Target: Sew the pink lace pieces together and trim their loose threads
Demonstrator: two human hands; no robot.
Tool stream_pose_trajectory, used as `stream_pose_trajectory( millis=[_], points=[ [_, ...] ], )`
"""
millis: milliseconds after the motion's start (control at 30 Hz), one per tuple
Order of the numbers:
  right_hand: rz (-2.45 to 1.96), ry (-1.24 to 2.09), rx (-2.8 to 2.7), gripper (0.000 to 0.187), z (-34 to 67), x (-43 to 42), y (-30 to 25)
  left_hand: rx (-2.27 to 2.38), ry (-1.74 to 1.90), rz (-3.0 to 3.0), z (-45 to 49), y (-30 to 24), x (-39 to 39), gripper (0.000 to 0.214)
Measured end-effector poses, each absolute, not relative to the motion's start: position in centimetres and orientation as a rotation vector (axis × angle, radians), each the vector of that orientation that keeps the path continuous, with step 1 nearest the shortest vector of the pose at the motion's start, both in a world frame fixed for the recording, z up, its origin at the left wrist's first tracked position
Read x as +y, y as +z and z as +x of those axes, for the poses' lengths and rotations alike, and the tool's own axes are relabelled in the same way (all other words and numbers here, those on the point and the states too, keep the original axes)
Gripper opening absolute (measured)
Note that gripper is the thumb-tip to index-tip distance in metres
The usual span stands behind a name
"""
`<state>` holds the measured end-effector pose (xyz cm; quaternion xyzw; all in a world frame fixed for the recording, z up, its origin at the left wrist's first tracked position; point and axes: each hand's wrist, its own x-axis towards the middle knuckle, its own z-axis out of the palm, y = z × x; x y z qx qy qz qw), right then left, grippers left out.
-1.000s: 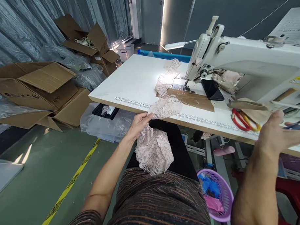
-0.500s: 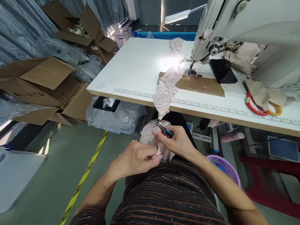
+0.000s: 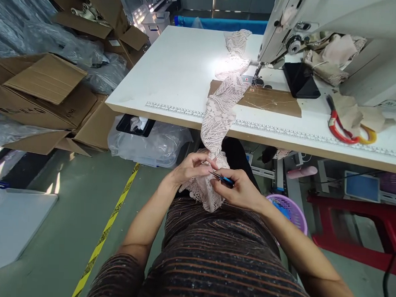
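Observation:
A long strip of pale pink lace (image 3: 218,119) runs from the sewing table over its front edge and down onto my lap. My left hand (image 3: 193,168) is closed on the lace, pinching it between thumb and fingers just below the table edge. In my right hand (image 3: 237,188) are small thread snips (image 3: 225,180) with a dark blue handle, their pointed tip toward the left fingertips and the lace. Whether the blades touch the lace I cannot tell. The lower end of the lace hangs in folds beneath both hands.
The sewing machine (image 3: 286,43) stands at the right of the white table (image 3: 174,74). A brown card (image 3: 274,101), a black phone (image 3: 301,80) and red-and-yellow scissors (image 3: 343,127) lie there. Cardboard boxes (image 3: 40,91) are on the left, a purple basket (image 3: 295,212) below right.
My left hand has moved up and away from me, regripping the lace near the snips' tip. The snips have shifted slightly down and right, and the lace hangs lower over my lap.

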<state>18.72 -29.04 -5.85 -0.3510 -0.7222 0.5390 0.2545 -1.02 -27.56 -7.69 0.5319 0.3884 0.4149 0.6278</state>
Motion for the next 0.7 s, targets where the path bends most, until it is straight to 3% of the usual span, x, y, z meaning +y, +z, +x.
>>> stream_pose_trajectory(
  millis=[133, 333, 700],
  points=[
    [-1.019, 1.397, -1.933, 0.025, 19.3, -28.3, -7.1, 1.063, 0.952, 1.163, -1.4, -7.4, -28.8, 0.030],
    [-1.114, 1.467, -1.846, 0.063, 18.5, -26.7, -8.4, 1.194, 0.940, 1.161, -2.2, -6.7, -29.8, 0.030],
    [-1.109, 1.266, -1.914, 0.059, 16.7, -25.7, -8.6, 1.227, 1.020, 1.135, -2.4, -6.8, -29.9, 0.029]
  ],
)
